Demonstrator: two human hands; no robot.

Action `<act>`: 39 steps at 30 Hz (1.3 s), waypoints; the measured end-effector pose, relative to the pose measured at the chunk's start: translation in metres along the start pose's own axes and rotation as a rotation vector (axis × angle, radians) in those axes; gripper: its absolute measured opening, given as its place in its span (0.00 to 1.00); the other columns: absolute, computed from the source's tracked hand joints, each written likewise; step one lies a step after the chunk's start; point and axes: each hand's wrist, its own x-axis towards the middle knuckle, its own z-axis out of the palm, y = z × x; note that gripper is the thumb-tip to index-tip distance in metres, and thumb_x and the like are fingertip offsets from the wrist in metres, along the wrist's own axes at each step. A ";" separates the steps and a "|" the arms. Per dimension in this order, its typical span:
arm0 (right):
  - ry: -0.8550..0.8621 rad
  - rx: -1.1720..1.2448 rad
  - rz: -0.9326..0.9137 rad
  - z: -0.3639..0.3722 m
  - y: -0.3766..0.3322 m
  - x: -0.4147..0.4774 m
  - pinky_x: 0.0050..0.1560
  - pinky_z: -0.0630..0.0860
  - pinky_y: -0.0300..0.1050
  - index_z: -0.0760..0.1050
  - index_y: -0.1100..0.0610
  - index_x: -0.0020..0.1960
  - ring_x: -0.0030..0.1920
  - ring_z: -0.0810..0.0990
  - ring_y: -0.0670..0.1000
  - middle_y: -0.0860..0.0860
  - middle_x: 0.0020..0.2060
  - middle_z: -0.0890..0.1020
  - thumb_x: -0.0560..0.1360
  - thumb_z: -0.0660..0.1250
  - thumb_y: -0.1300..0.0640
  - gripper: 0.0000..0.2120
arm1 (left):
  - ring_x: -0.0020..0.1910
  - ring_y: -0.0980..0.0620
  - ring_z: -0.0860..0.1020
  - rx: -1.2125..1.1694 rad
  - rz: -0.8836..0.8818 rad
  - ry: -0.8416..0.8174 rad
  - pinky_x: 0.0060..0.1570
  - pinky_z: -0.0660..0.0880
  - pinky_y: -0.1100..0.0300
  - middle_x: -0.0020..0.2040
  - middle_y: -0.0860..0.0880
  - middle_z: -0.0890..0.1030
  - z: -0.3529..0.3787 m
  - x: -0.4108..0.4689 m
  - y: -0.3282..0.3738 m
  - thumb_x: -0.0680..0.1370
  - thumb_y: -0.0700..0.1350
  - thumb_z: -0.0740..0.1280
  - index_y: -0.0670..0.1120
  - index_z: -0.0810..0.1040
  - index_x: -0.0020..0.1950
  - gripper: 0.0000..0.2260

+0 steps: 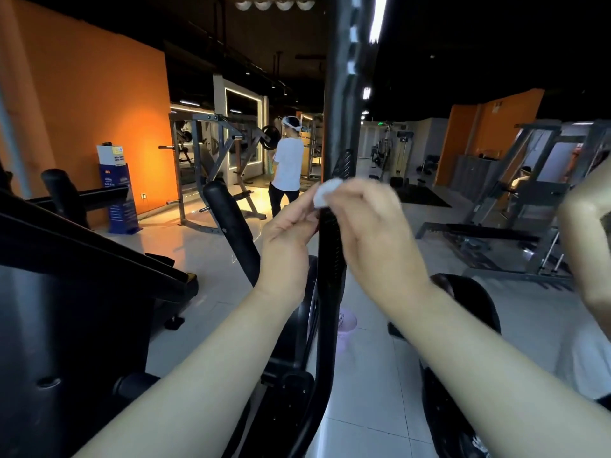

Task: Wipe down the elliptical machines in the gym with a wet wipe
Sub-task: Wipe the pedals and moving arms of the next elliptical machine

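A black upright handle bar [330, 246] of the elliptical machine rises through the middle of the head view. A small white wet wipe [325, 191] sits against it at hand height. My left hand [291, 226] and my right hand [370, 223] meet on either side of the bar, and both pinch the wipe with curled fingers. The right hand is blurred. Behind the hands, part of the wipe and the bar is hidden.
A second black padded handle [231, 226] slants up to the left. The machine's dark console and body [66, 292] fill the lower left. A person in a white shirt [287, 166] stands further back by weight racks. Another person's arm [588, 233] shows at the right edge.
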 end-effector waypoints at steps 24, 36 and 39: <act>0.104 0.046 -0.124 -0.007 0.019 0.050 0.59 0.73 0.47 0.81 0.63 0.58 0.57 0.77 0.56 0.56 0.55 0.79 0.78 0.62 0.68 0.12 | 0.62 0.57 0.81 0.103 0.079 -0.018 0.60 0.78 0.60 0.60 0.52 0.85 0.023 0.029 0.025 0.85 0.37 0.60 0.45 0.75 0.73 0.17; 0.199 -0.017 -0.203 -0.022 0.010 0.100 0.55 0.74 0.45 0.80 0.67 0.60 0.53 0.78 0.60 0.59 0.53 0.79 0.79 0.66 0.65 0.11 | 0.67 0.57 0.78 0.201 0.248 -0.047 0.67 0.75 0.58 0.66 0.53 0.81 0.040 0.067 0.059 0.86 0.44 0.61 0.51 0.74 0.75 0.16; 0.318 0.043 -0.166 -0.029 0.012 0.141 0.55 0.76 0.52 0.81 0.67 0.57 0.54 0.78 0.61 0.61 0.52 0.80 0.78 0.63 0.65 0.12 | 0.68 0.57 0.77 0.236 0.299 -0.028 0.69 0.73 0.56 0.67 0.54 0.81 0.044 0.069 0.058 0.86 0.42 0.60 0.50 0.74 0.74 0.16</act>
